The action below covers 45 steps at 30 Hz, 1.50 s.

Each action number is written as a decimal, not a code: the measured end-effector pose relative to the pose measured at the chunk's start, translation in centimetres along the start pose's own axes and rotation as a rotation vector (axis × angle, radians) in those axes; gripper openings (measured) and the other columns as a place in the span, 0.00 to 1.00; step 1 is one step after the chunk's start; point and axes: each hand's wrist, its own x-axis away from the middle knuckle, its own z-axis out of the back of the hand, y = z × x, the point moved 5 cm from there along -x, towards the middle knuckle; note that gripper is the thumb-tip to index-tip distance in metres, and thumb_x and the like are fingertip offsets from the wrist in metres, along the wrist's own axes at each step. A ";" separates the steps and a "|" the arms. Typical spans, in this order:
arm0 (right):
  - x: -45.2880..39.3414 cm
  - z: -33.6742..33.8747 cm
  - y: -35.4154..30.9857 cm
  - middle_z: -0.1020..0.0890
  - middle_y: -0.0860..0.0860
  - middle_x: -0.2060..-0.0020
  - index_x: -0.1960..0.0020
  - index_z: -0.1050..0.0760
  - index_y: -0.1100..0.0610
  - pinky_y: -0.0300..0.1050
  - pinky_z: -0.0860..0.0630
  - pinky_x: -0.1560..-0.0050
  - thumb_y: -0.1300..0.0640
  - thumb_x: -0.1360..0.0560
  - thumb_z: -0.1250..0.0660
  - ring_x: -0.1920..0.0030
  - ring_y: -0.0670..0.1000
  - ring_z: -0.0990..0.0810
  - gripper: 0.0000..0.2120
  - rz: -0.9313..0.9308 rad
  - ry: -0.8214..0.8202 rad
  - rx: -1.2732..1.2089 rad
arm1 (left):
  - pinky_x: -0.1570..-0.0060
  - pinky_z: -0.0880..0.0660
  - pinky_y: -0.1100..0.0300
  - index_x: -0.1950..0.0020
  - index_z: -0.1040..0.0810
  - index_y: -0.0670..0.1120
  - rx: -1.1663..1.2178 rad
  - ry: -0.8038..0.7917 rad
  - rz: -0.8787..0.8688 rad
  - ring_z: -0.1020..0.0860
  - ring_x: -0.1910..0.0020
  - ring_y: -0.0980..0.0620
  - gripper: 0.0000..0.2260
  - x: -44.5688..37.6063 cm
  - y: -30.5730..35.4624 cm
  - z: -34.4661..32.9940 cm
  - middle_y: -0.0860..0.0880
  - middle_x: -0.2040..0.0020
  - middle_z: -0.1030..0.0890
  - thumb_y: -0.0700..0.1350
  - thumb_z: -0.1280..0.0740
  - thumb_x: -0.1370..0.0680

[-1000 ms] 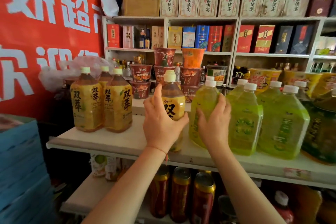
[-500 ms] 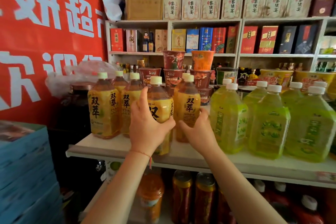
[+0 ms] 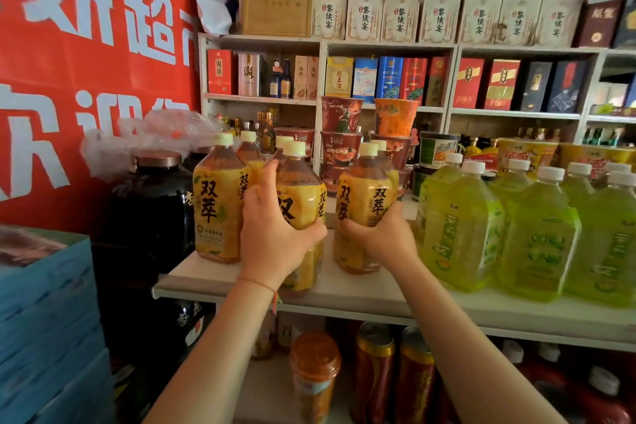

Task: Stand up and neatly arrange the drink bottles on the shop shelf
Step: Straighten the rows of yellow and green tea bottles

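Now both amber plastic tea bottles have slid left toward the shelf-end amber bottle [image 3: 217, 203], left hand [image 3: 275, 237] clamped on one [image 3: 303, 196], right hand [image 3: 382, 237] on other [image 3: 366, 206], so row's nearly closed up.

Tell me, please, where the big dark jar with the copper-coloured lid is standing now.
In the head view the dark jar stands at the left, against the red banner, just left of the shelf and nearest to the leftmost amber tea bottle.
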 end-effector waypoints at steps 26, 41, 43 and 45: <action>4.7 2.2 0.0 0.18 0.46 0.67 0.54 0.23 0.51 0.54 0.19 0.63 0.57 0.21 0.37 0.68 0.48 0.18 0.06 0.223 0.100 -0.038 | 0.28 0.38 0.38 0.37 0.22 0.40 -0.274 0.234 -0.483 0.33 0.28 0.36 0.16 3.2 3.5 -1.3 0.35 0.29 0.29 0.43 0.33 0.24; 2.4 -4.5 -3.7 0.32 0.59 0.34 0.24 0.52 0.59 0.56 0.22 0.47 0.38 0.32 0.26 0.37 0.61 0.26 0.52 0.156 0.069 0.054 | 0.33 0.34 0.55 0.20 0.44 0.47 -0.041 0.225 -0.006 0.34 0.29 0.46 0.45 0.9 -1.9 -0.3 0.42 0.29 0.32 0.54 0.23 0.29; 2.1 -4.4 -3.5 0.32 0.58 0.34 0.26 0.49 0.59 0.55 0.22 0.49 0.38 0.33 0.25 0.38 0.61 0.25 0.50 0.133 0.064 0.042 | 0.34 0.34 0.55 0.20 0.44 0.48 -0.064 0.232 -0.009 0.33 0.30 0.47 0.45 0.9 -2.1 -0.3 0.41 0.29 0.32 0.55 0.23 0.29; 1.6 -3.9 -3.0 0.31 0.57 0.35 0.28 0.45 0.59 0.52 0.24 0.50 0.42 0.33 0.24 0.39 0.60 0.24 0.45 0.104 0.017 -0.008 | 0.35 0.30 0.49 0.20 0.45 0.49 -0.116 0.256 -0.011 0.32 0.32 0.44 0.45 0.9 -2.4 -0.3 0.40 0.31 0.31 0.57 0.24 0.28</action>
